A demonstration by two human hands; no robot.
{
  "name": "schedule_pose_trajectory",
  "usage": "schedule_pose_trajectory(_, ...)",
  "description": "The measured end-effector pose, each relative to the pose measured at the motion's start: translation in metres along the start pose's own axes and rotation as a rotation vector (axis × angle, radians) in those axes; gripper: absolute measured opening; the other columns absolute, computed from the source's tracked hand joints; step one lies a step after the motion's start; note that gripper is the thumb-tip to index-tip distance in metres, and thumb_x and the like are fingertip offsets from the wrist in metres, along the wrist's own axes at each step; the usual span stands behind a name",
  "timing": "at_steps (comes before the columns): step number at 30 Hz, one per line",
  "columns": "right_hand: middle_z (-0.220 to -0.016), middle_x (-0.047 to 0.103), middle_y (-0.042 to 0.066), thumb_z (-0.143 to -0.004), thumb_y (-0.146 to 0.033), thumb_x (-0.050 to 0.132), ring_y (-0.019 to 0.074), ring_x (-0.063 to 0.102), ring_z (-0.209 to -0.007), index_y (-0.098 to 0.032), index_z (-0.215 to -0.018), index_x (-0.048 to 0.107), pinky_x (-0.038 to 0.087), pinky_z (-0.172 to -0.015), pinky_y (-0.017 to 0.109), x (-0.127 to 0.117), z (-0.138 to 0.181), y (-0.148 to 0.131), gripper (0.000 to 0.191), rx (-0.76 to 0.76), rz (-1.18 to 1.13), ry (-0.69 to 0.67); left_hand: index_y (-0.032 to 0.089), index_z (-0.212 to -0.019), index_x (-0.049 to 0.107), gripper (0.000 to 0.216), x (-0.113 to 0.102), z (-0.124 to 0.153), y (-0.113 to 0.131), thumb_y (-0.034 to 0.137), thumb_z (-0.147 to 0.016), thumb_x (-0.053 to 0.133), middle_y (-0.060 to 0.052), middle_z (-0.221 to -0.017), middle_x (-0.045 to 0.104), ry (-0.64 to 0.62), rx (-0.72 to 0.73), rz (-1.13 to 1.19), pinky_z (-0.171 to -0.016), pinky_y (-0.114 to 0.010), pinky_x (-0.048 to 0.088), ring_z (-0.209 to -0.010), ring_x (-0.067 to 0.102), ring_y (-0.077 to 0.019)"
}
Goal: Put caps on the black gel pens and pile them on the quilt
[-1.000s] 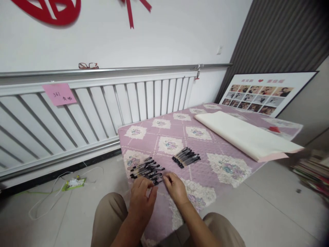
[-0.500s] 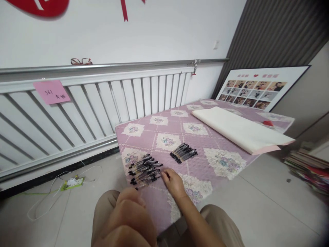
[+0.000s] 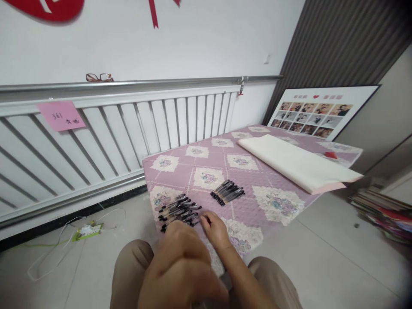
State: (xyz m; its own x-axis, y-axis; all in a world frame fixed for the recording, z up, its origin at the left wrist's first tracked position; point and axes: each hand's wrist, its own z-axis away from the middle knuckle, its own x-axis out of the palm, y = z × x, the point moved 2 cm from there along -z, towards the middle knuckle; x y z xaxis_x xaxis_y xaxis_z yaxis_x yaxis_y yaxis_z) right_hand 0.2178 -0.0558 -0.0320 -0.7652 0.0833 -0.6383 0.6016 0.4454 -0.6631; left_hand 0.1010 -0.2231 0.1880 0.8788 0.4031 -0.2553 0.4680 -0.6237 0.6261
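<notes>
Here, apparently capped pens [image 3: 180, 211] on tablecloth [image 3: 261, 175]

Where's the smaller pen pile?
Head view, slightly right of centre: the smaller pen pile lies on the tablecloth, right of the larger pen pile and just beyond the right hand.

left hand [image 3: 183, 266]: blurred | red emblem [image 3: 61, 13]: cut by top edge | board lettering [image 3: 333, 97]: unreadable
</notes>
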Motion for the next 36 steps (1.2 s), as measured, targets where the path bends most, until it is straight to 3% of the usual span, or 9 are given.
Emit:
schedule_pose_trajectory(2,-0.081,0.066,0.004,-0.089,-0.028,0.045,0.0181,0.062,-0.077,-0.02,-0.082,0.062,0.047,-0.07,0.027,0.0,-0.001,0.002,0.02,-0.002,0.009,0.022,0.023,-0.076,0.057,0.016,0.014,-0.007,-0.018,0.027,-0.088,0.048,-0.002,-0.069,0.053,-0.018,0.03,0.008,-0.059,-0.031,0.046,-0.068,0.053,-0.0174)
schedule_pose_trajectory(5,-0.08,0.066,0.004,-0.087,-0.023,0.045,0.0171,0.062,-0.075,-0.019,-0.084,0.063,0.049,-0.069,0.026,-0.011,-0.012,0.012,0.019,-0.015,0.043,0.053,0.021,-0.081,0.057,0.014,0.041,0.005,-0.068,0.023,-0.089,0.046,-0.002,-0.076,0.057,-0.204,-0.119,-0.099,-0.068,-0.029,0.044,-0.074,0.053,-0.0157)
schedule_pose_trajectory(9,-0.087,0.066,0.007,-0.085,-0.021,0.046,0.0189,0.061,-0.083,-0.018,-0.09,0.066,0.049,-0.077,0.029,-0.049,-0.04,0.039,0.02,-0.018,0.159,0.084,0.02,-0.086,0.059,0.016,0.066,0.058,-0.144,0.025,-0.089,0.044,-0.001,-0.077,0.06,-0.396,-0.364,-0.266,-0.068,-0.028,0.042,-0.072,0.055,-0.0157)
schedule_pose_trajectory(12,-0.096,0.066,0.01,-0.083,-0.017,0.047,0.0208,0.06,-0.09,-0.017,-0.096,0.067,0.046,-0.084,0.032,-0.083,-0.061,0.066,0.024,0.004,0.284,0.069,0.02,-0.081,0.06,0.021,0.073,0.098,-0.178,0.022,-0.089,0.041,-0.002,-0.078,0.063,-0.455,-0.458,-0.356,-0.068,-0.028,0.043,-0.074,0.058,-0.0168)
schedule_pose_trajectory(16,-0.111,0.063,0.014,-0.082,-0.011,0.046,0.0233,0.056,-0.101,-0.014,-0.107,0.065,0.041,-0.092,0.033,-0.11,-0.078,0.092,0.032,0.034,0.461,-0.003,0.022,-0.084,0.063,0.023,0.076,0.118,-0.19,0.021,-0.088,0.041,-0.004,-0.087,0.067,-0.502,-0.372,-0.433,-0.079,-0.032,0.045,-0.085,0.06,-0.0194)
schedule_pose_trajectory(21,-0.131,0.056,0.011,-0.082,-0.008,0.047,0.0249,0.047,-0.115,-0.016,-0.124,0.057,0.036,-0.095,0.032,-0.114,-0.088,0.097,0.044,-0.013,0.627,-0.142,0.023,-0.096,0.065,0.028,0.075,0.117,-0.195,0.02,-0.089,0.038,-0.004,-0.093,0.069,-0.485,-0.404,-0.448,-0.079,-0.031,0.047,-0.089,0.063,-0.0191)
schedule_pose_trajectory(28,-0.114,0.062,0.01,-0.087,-0.014,0.047,0.0249,0.047,-0.11,-0.021,-0.105,0.064,0.037,-0.084,0.031,-0.108,-0.095,0.095,0.026,-0.101,0.753,-0.294,0.023,-0.094,0.065,0.026,0.076,0.12,-0.199,0.02,-0.087,0.04,-0.004,-0.092,0.069,-0.479,-0.404,-0.436,-0.079,-0.033,0.048,-0.087,0.063,-0.0199)
schedule_pose_trajectory(36,-0.099,0.063,0.011,-0.085,-0.013,0.051,0.0245,0.051,-0.099,-0.018,-0.092,0.065,0.037,-0.08,0.031,-0.12,-0.099,0.092,0.016,-0.165,0.798,-0.275,0.023,-0.093,0.065,0.025,0.077,0.115,-0.194,0.018,-0.086,0.042,-0.003,-0.089,0.068,-0.462,-0.41,-0.436,-0.079,-0.033,0.048,-0.085,0.062,-0.0198)
